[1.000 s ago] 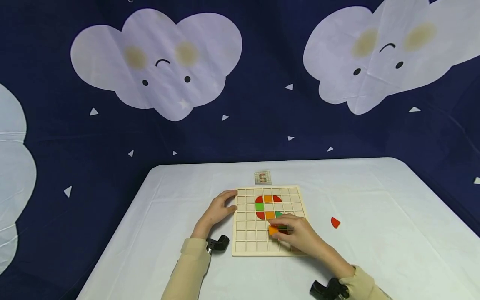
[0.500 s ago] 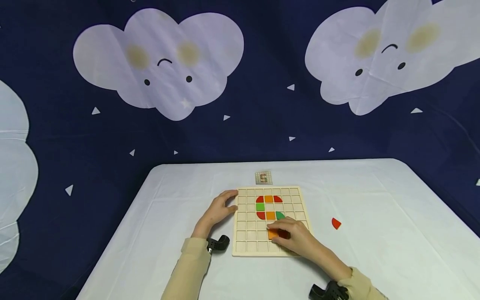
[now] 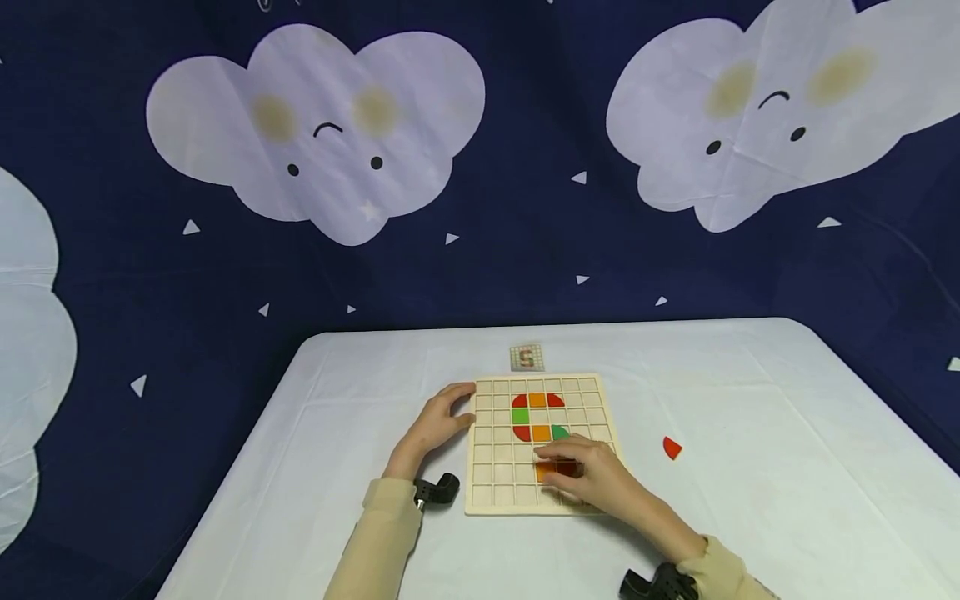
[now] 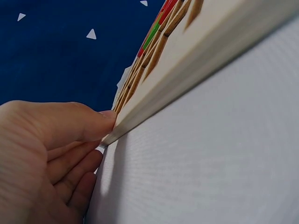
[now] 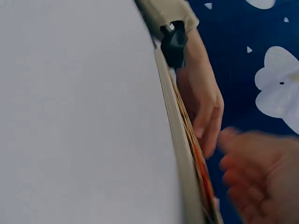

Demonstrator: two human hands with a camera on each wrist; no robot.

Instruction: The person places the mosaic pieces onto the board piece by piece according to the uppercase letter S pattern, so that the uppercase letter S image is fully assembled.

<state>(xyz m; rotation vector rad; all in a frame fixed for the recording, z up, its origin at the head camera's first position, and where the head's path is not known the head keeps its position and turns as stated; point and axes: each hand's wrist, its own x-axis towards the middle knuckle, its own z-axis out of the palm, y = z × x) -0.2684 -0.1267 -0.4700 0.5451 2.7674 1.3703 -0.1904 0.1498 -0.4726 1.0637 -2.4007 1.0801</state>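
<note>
A wooden grid board [image 3: 491, 497] lies on the table, with red, orange and green tiles set in its cells. My left hand [image 3: 437, 423] rests at the board's left edge, thumb and fingers touching it; the left wrist view shows the thumb against the rim. Over the lower middle of the board is my right hand [image 3: 596, 477], fingers and thumb apart around an orange tile [image 3: 544, 472] lying in a cell. A dark red tile beside it is partly hidden under that hand. In the right wrist view the hand is blurred, off the board, holding nothing visible.
A small pattern card [image 3: 527, 357] with an S shape lies behind the board. One loose red quarter-round tile [image 3: 672, 448] is on the white tablecloth [image 3: 750, 500] to the right. A dark blue cloud-print cloth [image 3: 525, 275] hangs behind the table.
The orange tile, earlier pinched above the board by my right hand, now lies in a cell. Its thumb and fingers have come off it. My left hand stays in place.
</note>
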